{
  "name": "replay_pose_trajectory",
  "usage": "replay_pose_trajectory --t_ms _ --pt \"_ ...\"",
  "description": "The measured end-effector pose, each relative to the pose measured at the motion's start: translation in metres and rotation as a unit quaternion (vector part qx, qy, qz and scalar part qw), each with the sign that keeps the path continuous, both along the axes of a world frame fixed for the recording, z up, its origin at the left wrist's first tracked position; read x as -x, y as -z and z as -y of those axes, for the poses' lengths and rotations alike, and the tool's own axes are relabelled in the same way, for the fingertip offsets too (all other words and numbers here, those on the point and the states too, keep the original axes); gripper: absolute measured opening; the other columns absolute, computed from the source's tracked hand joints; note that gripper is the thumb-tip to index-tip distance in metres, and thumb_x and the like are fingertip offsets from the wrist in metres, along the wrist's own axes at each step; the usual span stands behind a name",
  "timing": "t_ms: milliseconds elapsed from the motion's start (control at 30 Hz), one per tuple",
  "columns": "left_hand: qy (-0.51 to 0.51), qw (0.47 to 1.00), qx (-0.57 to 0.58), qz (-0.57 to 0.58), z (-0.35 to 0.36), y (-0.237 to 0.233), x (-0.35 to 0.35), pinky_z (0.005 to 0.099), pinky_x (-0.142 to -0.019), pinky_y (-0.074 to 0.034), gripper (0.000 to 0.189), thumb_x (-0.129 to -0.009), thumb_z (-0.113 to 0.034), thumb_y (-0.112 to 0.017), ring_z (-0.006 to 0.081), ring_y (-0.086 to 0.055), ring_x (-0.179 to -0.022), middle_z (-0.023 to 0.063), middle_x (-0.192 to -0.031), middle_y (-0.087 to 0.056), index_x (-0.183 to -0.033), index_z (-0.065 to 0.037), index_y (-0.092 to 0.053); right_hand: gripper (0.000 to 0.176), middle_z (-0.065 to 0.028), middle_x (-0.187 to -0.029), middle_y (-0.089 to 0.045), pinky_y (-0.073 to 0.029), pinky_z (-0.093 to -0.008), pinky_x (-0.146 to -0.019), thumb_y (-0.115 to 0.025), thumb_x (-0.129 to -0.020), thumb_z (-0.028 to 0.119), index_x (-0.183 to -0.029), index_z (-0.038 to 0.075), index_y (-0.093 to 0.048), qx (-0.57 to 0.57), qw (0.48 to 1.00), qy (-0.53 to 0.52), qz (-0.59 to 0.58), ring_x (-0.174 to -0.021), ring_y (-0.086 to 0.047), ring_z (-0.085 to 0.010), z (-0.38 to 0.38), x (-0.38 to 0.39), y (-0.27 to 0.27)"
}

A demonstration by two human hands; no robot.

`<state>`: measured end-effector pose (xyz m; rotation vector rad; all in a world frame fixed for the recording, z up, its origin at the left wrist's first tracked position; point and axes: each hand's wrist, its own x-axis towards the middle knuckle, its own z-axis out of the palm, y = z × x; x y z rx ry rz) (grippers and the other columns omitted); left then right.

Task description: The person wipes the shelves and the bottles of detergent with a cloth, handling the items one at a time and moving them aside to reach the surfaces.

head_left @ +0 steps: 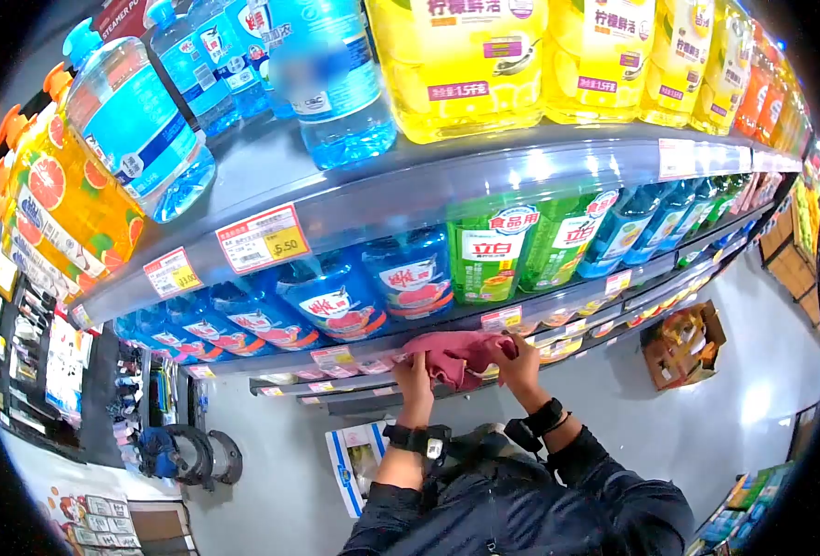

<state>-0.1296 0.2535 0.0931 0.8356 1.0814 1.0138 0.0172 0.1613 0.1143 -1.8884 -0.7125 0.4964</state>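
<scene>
A crumpled pink cloth (456, 355) lies against the front edge of a low shelf (558, 338). My left hand (412, 378) grips its left end and my right hand (522, 364) grips its right end. Both wrists wear black bands, and dark sleeves cover my forearms. Above the cloth stand blue bottles with red labels (336, 298) and green bottles (484, 250).
The top shelf (354, 199) carries blue bottles, yellow bottles (466, 65) and an orange-label bottle (67, 199), with price tags (264, 237) along its edge. An open cardboard box (683, 345) sits on the grey floor at right; a white-and-blue box (359, 459) lies by my left arm.
</scene>
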Motion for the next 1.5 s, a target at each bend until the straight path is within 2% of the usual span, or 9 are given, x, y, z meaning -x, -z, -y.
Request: replay_pose_trajectory --t_ms 333,567,667,700,767,800,967,1167,1500 --pt "0.044 0.997 0.050 0.031 0.026 0.023 -0.067 0.0230 -0.046 -0.037 0.024 -0.072 -0.023 -0.062 0.0094 -0.049 -0.055 0.0017 -0.063 -0.055 -0.076 0.001 -0.058 0.027 -0.0122 -0.079 -0.055 -0.043 -0.0294 -0.062 -0.061 -0.068 0.007 -0.090 -0.001 -0.048 -0.152 0.964 0.069 0.208 -0.072 -0.055 -0.0230 0.022 -0.059 0.011" --pt "-0.036 0.994 -0.016 -0.102 0.037 0.042 -0.017 0.0268 -0.042 -0.035 0.027 -0.072 -0.029 -0.060 0.0112 -0.046 -0.047 0.0011 -0.050 -0.048 -0.065 -0.003 -0.054 0.023 -0.0111 -0.067 -0.057 -0.044 -0.0303 -0.051 -0.064 -0.064 0.011 -0.082 0.004 -0.052 -0.034 0.960 -0.230 0.157 -0.057 -0.056 -0.0236 0.022 -0.048 0.027" --pt "-0.129 0.703 -0.492 -0.497 0.036 0.039 0.001 0.0303 -0.050 -0.038 0.022 -0.067 -0.023 -0.059 0.0212 -0.049 -0.054 0.0078 -0.061 -0.051 -0.067 -0.002 -0.052 0.021 -0.0112 -0.067 -0.057 -0.044 -0.0294 -0.052 -0.063 -0.060 0.008 -0.077 0.003 -0.052 -0.064 0.936 -0.287 0.191 -0.059 -0.056 -0.0239 0.017 -0.049 0.039" --pt "-0.133 0.698 -0.492 -0.503 0.037 0.035 0.000 0.0303 -0.050 -0.038 0.022 -0.067 -0.023 -0.059 0.0212 -0.049 -0.054 0.0078 -0.061 -0.051 -0.067 -0.002 -0.052 0.021 -0.0113 -0.066 -0.057 -0.044 -0.0293 -0.053 -0.063 -0.059 0.007 -0.077 0.002 -0.051 -0.096 0.916 -0.317 0.226 -0.060 -0.056 -0.0235 0.014 -0.051 0.046" --pt "-0.132 0.899 -0.297 -0.294 0.048 0.005 -0.009 0.0286 -0.056 -0.040 0.022 -0.068 -0.022 -0.058 0.0188 -0.050 -0.061 0.0090 -0.069 -0.052 -0.071 -0.001 -0.051 0.021 -0.0118 -0.066 -0.056 -0.044 -0.0289 -0.054 -0.062 -0.059 0.005 -0.076 0.001 -0.051 -0.086 0.927 -0.332 0.151 -0.060 -0.055 -0.0236 0.012 -0.053 0.050" --pt "-0.094 0.912 -0.258 -0.306 0.049 -0.005 -0.009 0.0273 -0.059 -0.040 0.023 -0.068 -0.020 -0.060 0.0166 -0.048 -0.063 0.0091 -0.067 -0.050 -0.076 0.000 -0.051 0.021 -0.0120 -0.067 -0.055 -0.043 -0.0284 -0.053 -0.061 -0.060 0.004 -0.077 0.001 -0.051 -0.084 0.938 -0.315 0.117 -0.060 -0.055 -0.0218 0.012 -0.057 0.047" --pt "-0.070 0.923 -0.264 -0.271 0.042 -0.034 -0.042 0.0296 -0.060 -0.039 0.029 -0.069 -0.022 -0.062 0.0195 -0.048 -0.064 0.0093 -0.068 -0.050 -0.083 0.000 -0.049 0.029 -0.0129 -0.077 -0.057 -0.043 -0.0309 -0.062 -0.059 -0.063 0.001 -0.090 0.001 -0.050 -0.092 0.964 -0.245 -0.045 -0.068 -0.054 -0.0236 0.024 -0.089 0.006" --pt "-0.070 0.879 -0.307 -0.359 0.027 -0.037 -0.070 0.0321 -0.055 -0.041 0.027 -0.068 -0.025 -0.064 0.0262 -0.055 -0.062 0.0127 -0.067 -0.056 -0.079 -0.002 -0.055 0.034 -0.0104 -0.075 -0.055 -0.041 -0.0246 -0.059 -0.059 -0.066 -0.002 -0.098 0.000 -0.048 -0.188 0.967 -0.158 0.063 -0.065 -0.051 -0.0141 0.018 -0.109 -0.020" --pt "-0.042 0.831 -0.284 -0.477 0.006 -0.025 -0.029 0.0369 -0.050 -0.042 0.026 -0.067 -0.033 -0.060 0.0287 -0.055 -0.059 0.0117 -0.062 -0.057 -0.068 -0.007 -0.057 0.030 -0.0117 -0.084 -0.054 -0.040 -0.0366 -0.069 -0.061 -0.057 0.001 -0.086 0.005 -0.054 -0.069 0.966 -0.148 0.200 -0.079 -0.050 -0.0308 0.005 -0.067 -0.010"
